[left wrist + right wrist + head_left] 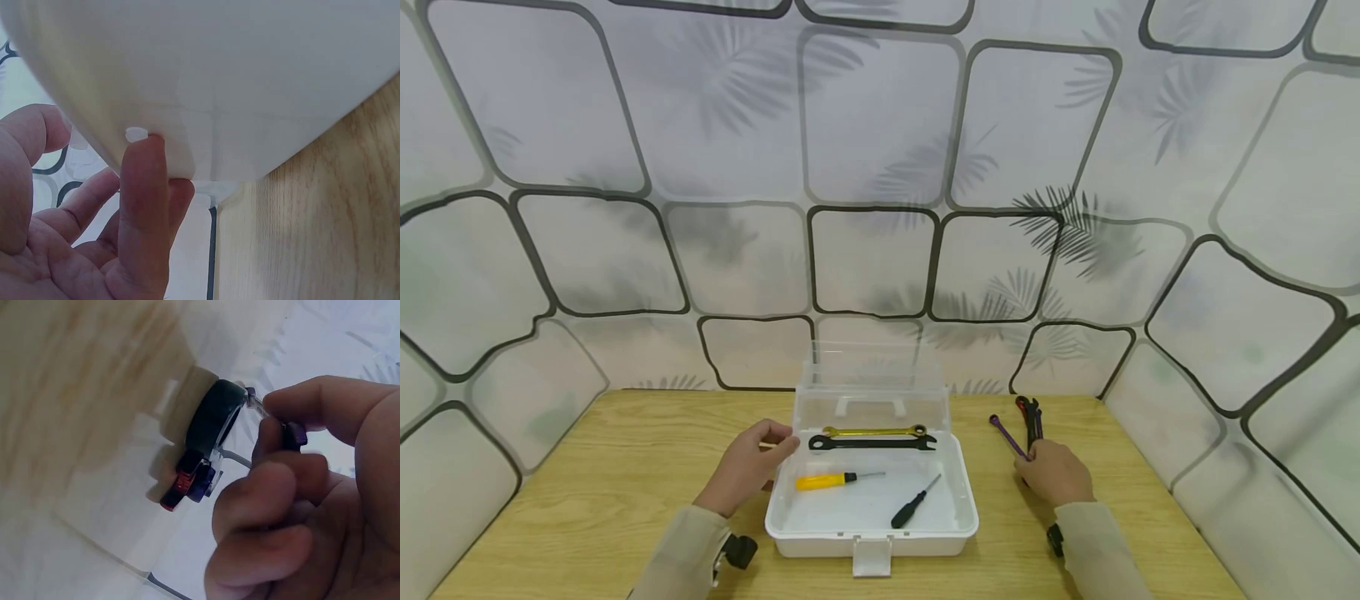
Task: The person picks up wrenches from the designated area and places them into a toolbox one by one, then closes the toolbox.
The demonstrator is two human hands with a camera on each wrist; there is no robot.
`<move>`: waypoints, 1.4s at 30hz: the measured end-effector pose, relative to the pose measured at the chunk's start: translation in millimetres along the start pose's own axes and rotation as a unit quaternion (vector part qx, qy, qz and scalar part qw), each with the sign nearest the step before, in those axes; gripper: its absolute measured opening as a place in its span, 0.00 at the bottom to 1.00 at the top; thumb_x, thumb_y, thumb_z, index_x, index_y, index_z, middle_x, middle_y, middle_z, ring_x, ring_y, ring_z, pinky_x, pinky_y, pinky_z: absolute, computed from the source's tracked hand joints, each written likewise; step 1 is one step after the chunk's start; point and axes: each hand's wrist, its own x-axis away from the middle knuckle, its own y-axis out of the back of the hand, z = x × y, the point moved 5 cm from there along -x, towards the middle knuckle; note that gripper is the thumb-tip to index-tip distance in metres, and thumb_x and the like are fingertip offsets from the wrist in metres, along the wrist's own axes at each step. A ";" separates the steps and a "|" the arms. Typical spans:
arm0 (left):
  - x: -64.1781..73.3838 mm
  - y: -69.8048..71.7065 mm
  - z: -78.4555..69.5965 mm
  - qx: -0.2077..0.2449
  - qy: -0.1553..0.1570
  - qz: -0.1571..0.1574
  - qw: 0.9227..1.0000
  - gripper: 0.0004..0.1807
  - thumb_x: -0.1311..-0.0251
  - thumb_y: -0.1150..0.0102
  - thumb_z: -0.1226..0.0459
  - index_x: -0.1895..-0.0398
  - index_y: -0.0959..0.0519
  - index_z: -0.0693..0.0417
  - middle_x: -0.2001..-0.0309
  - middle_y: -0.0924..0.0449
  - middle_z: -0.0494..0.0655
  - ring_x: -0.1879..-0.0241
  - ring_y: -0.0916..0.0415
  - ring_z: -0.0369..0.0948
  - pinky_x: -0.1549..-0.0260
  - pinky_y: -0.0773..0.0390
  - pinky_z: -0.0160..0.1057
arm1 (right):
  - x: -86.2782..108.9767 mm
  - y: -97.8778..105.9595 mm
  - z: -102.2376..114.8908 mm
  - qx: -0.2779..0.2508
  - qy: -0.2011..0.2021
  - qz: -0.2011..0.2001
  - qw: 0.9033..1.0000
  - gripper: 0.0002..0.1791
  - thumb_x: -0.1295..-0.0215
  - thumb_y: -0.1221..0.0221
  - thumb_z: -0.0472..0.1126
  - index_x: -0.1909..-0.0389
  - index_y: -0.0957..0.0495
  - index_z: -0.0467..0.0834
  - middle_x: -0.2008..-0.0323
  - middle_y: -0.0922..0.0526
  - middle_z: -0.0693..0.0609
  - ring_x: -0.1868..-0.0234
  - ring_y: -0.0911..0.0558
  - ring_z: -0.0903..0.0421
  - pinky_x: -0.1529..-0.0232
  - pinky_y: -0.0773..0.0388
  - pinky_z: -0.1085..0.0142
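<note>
A white toolbox (872, 546) stands on the table with its clear lid (872, 408) raised. Inside lie a gold wrench (872, 432), a black wrench (872, 443), a yellow-handled screwdriver (823, 481) and a dark-handled screwdriver (910, 510). At the box's left rear corner, my left hand (748, 467) grips the rim; one finger presses the outer wall (250, 94). Right of the box, my right hand (1060, 475) holds wrenches: a purple one (1006, 435) slants left, and black and red ends (181, 484) show beyond the fingers. The palm hides their other ends.
A wooden table (587, 500) carries everything. Behind it and on both sides hangs a patterned cloth (880, 258) with dark outlines and leaf prints. The raised lid stands at the box's back, close to that cloth.
</note>
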 end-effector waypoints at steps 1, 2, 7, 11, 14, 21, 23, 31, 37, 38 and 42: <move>-0.1 0.1 0.0 0.001 0.000 0.000 1.000 0.20 0.28 0.38 0.52 0.45 0.22 0.57 0.48 0.20 0.51 0.52 0.19 0.46 0.70 0.14 0.43 | -0.3 0.1 -0.1 0.000 0.001 -0.001 1.000 0.19 0.36 0.41 0.44 0.86 0.33 0.47 0.86 0.33 0.54 0.83 0.35 0.57 0.82 0.39 0.66; -0.1 0.2 0.1 0.001 0.000 0.000 1.000 0.20 0.28 0.38 0.52 0.45 0.22 0.57 0.48 0.20 0.51 0.53 0.19 0.46 0.70 0.14 0.43 | -0.3 0.1 -0.3 0.002 0.000 -0.002 1.000 0.20 0.36 0.40 0.44 0.86 0.32 0.47 0.86 0.32 0.54 0.83 0.34 0.57 0.82 0.39 0.66; -0.4 -0.2 0.5 0.003 0.000 0.002 1.000 0.20 0.28 0.38 0.52 0.44 0.22 0.57 0.48 0.20 0.51 0.53 0.20 0.46 0.70 0.13 0.44 | -0.9 0.3 -0.5 0.009 0.003 -0.005 1.000 0.19 0.36 0.39 0.45 0.86 0.30 0.47 0.86 0.29 0.53 0.83 0.32 0.56 0.82 0.38 0.65; -0.2 -0.4 0.6 0.005 -0.001 0.002 1.000 0.20 0.28 0.38 0.52 0.44 0.22 0.57 0.48 0.21 0.51 0.52 0.20 0.46 0.69 0.13 0.45 | -1.2 1.8 0.3 0.013 0.012 -0.016 1.000 0.20 0.36 0.39 0.45 0.86 0.31 0.47 0.86 0.31 0.54 0.82 0.33 0.56 0.82 0.39 0.65; 0.0 -0.4 0.6 0.007 -0.001 0.002 1.000 0.20 0.28 0.38 0.52 0.45 0.22 0.58 0.49 0.21 0.51 0.53 0.20 0.46 0.69 0.12 0.45 | -0.7 3.2 1.9 0.010 0.015 -0.020 1.000 0.22 0.35 0.38 0.45 0.87 0.33 0.48 0.87 0.35 0.55 0.83 0.36 0.57 0.81 0.40 0.65; 0.2 -0.5 -0.6 0.005 -0.001 0.001 1.000 0.20 0.28 0.38 0.53 0.45 0.22 0.58 0.48 0.21 0.52 0.52 0.20 0.47 0.68 0.12 0.45 | 2.4 6.7 7.1 -0.019 0.018 -0.026 0.999 0.27 0.31 0.37 0.44 0.89 0.36 0.49 0.89 0.41 0.57 0.85 0.40 0.59 0.82 0.42 0.67; 0.2 -0.6 -0.7 0.003 0.000 0.001 1.000 0.20 0.28 0.38 0.52 0.45 0.22 0.57 0.48 0.21 0.51 0.51 0.20 0.47 0.68 0.12 0.45 | 3.5 7.9 8.3 -0.023 0.021 -0.031 0.999 0.27 0.31 0.37 0.43 0.89 0.37 0.49 0.89 0.41 0.57 0.85 0.40 0.59 0.82 0.43 0.67; 0.3 -0.7 -1.0 -0.003 0.002 0.000 1.000 0.20 0.28 0.38 0.51 0.45 0.22 0.57 0.48 0.20 0.51 0.52 0.20 0.47 0.68 0.12 0.45 | 2.2 11.5 10.5 -0.027 0.044 -0.060 0.997 0.27 0.30 0.38 0.40 0.89 0.35 0.48 0.89 0.43 0.58 0.85 0.42 0.60 0.81 0.43 0.68; -0.3 -0.8 -0.8 -0.004 0.002 0.000 1.000 0.20 0.28 0.38 0.51 0.45 0.22 0.57 0.48 0.20 0.51 0.52 0.20 0.47 0.68 0.12 0.45 | 0.4 14.2 11.2 -0.030 0.058 -0.074 0.995 0.21 0.30 0.36 0.39 0.86 0.24 0.43 0.88 0.38 0.58 0.85 0.39 0.60 0.82 0.42 0.68; -0.4 -0.8 -0.6 -0.005 0.001 0.000 1.000 0.20 0.28 0.38 0.51 0.45 0.22 0.57 0.49 0.20 0.51 0.52 0.20 0.47 0.68 0.12 0.45 | 0.5 14.6 11.3 -0.032 0.060 -0.076 0.995 0.19 0.30 0.36 0.39 0.84 0.21 0.42 0.88 0.35 0.58 0.85 0.38 0.60 0.82 0.41 0.68; -0.3 -0.7 0.0 -0.004 -0.002 0.000 1.000 0.20 0.28 0.38 0.51 0.45 0.22 0.57 0.49 0.20 0.50 0.52 0.20 0.47 0.68 0.12 0.45 | -0.2 14.7 10.9 -0.044 0.056 -0.077 0.994 0.13 0.31 0.35 0.40 0.76 0.15 0.41 0.84 0.26 0.56 0.84 0.35 0.59 0.82 0.40 0.67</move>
